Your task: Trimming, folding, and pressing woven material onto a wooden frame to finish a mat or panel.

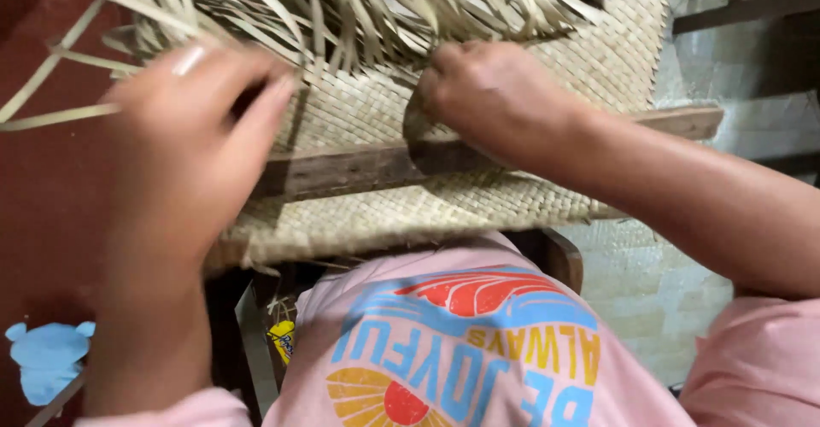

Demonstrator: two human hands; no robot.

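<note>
Resting across a dark wooden bar (359, 166), the pale woven straw mat (401, 213) ends in loose dry strips (342, 8) at its far edge. The right hand (491, 94) is fisted on strips there; the left hand (192, 137), blurred, pinches strips near the mat's left edge, its grip unclear
</note>
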